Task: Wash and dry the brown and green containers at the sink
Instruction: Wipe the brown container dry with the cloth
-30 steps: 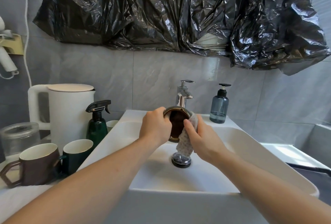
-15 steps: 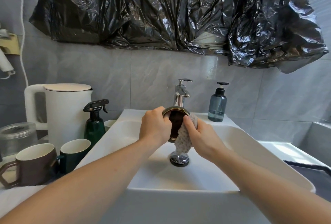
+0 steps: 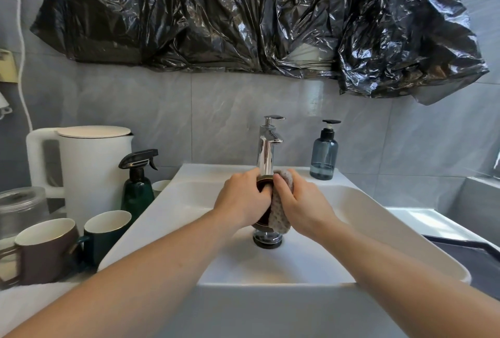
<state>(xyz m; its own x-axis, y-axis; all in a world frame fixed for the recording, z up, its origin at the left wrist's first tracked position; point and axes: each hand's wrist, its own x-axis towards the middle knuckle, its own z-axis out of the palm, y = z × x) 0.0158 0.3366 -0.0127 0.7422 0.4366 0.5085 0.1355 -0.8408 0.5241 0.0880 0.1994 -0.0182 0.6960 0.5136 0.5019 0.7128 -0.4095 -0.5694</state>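
My left hand (image 3: 243, 199) has its fingers curled round a brown cup (image 3: 263, 184), held over the sink (image 3: 378, 218) just under the tap (image 3: 266, 148). My right hand (image 3: 303, 202) fingers pinch a cloth (image 3: 280, 216) against its rim. I judge I'm mid-wipe; next, work round it. The brown mug (image 3: 46, 251) and green mug (image 3: 107, 229) wait on the bench, well left of my fingers.

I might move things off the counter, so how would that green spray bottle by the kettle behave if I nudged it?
The green spray bottle stands tall on a narrow base, so a push near its black trigger would probably tip it. It stands close to the white kettle and green mug, so it may knock them. Its glossy body looks slippery.
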